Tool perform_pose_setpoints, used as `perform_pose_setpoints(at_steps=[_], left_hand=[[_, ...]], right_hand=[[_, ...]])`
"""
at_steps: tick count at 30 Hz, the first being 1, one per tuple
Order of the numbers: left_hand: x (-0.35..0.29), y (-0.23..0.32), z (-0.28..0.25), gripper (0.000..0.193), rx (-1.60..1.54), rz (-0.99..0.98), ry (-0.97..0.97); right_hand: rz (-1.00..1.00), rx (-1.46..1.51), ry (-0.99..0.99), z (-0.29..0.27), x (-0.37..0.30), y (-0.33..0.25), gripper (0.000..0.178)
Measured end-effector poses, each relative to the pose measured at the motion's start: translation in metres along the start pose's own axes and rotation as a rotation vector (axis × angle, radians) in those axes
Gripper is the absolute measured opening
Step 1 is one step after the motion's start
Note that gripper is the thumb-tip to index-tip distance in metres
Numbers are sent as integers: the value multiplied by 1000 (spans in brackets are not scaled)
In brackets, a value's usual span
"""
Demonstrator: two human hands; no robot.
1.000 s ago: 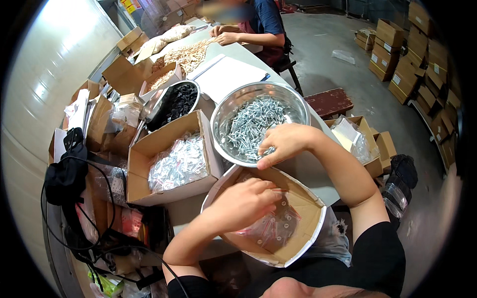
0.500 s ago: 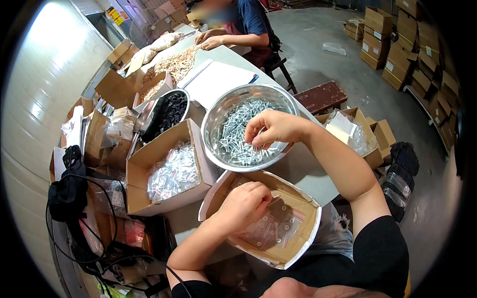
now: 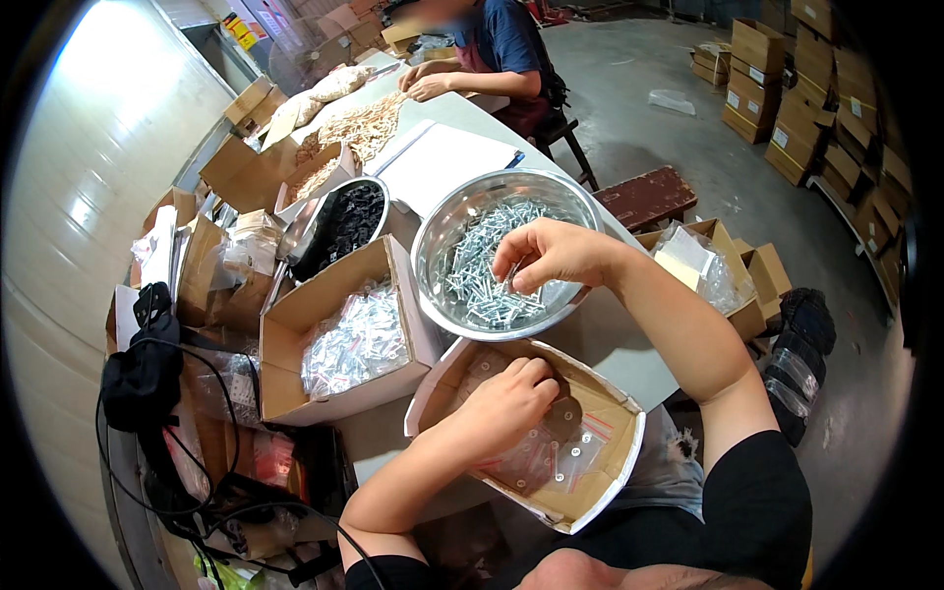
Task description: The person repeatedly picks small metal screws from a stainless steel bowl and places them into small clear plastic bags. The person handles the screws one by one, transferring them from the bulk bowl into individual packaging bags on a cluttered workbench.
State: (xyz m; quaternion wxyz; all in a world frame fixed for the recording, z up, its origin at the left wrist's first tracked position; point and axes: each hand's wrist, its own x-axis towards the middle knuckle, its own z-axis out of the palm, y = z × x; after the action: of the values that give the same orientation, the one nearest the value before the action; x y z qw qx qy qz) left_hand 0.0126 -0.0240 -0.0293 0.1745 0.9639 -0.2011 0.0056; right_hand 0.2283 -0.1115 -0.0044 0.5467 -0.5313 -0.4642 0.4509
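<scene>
A steel bowl (image 3: 425, 285) holds a heap of silvery screws (image 3: 492, 305). Over the heap is my right hand (image 3: 560, 258), thumb and fingers bent into a pinch; whatever is between the fingertips cannot be told apart from the screws behind. Nearer to me, my left hand (image 3: 506, 405) reaches into a shallow cardboard tray (image 3: 615, 433), its fingers curled down and closed. What those fingers grip is hidden under the hand. Clear zip bags (image 3: 551, 457) with small ring-shaped pieces lie flat in the tray beside and below that hand.
Left of the tray stands a cardboard box (image 3: 285, 369) full of filled clear bags (image 3: 356, 339). A container of black parts (image 3: 344, 221) and white paper (image 3: 447, 167) lie farther back. A co-worker's hands (image 3: 430, 81) handle beige pieces (image 3: 364, 126). Stacked cartons (image 3: 755, 84) stand right.
The whole view has shifted slightly, moving the scene a little rightward. My right hand stays pinched over the screws, and my left hand remains closed over the bags, its fingers turned a little.
</scene>
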Motion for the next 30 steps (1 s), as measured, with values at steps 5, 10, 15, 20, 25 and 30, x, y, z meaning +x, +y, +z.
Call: perform_pose_setpoints(at_steps=[5,10,15,20,25,30], left_hand=[[-4,-1,-14,16,-312,-170,108],[-4,5,-25,22,-712,-377,348],[-8,-5,-29,14,-626,-284,385],[-6,-8,-23,8,-736,-268,521],[-10,-7,-17,3,-1038,-413,524],[-8,-7,-19,9,-870,-379,558]], right_hand=[[82,50,111,1,-1,-3,12],[73,62,152,2,1,-2,13],[69,55,145,2,1,-1,16],[86,23,170,3,2,-2,16],[63,-48,171,4,-1,-4,16],[13,-184,224,6,-1,-6,14]])
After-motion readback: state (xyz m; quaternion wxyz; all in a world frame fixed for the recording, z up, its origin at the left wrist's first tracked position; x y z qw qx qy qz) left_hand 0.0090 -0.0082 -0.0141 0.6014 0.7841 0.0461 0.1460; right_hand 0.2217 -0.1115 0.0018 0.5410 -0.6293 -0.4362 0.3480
